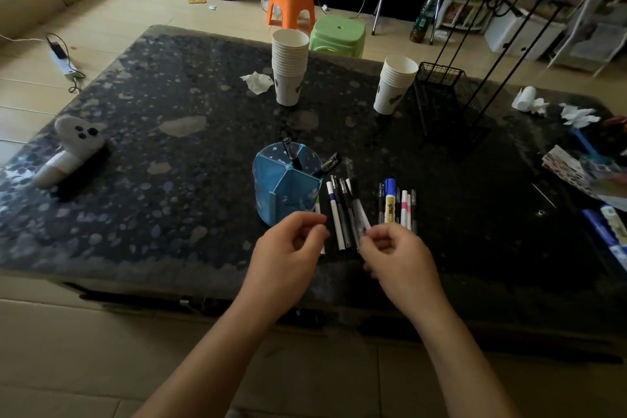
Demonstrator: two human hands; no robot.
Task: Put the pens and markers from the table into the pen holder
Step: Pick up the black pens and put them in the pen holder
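A blue translucent pen holder (286,192) with divided compartments stands near the table's front middle. Two dark pens (292,153) lean in it, one tilted out over its right rim. To its right, several pens (339,214) lie side by side on the table. A second row with a blue-capped marker (391,202) and a pink-marked pen lies further right. My left hand (288,249) hovers just in front of the holder, fingers loosely curled and apart, over a white pen. My right hand (398,256) pinches the near end of a pale pen (360,210) in the first row.
Two stacks of white paper cups (290,66) stand behind, with a black wire basket (441,92) and rack at the right. A white ghost toy (76,146) lies at the left. Crumpled tissues, papers and packets sit at the right edge (576,163).
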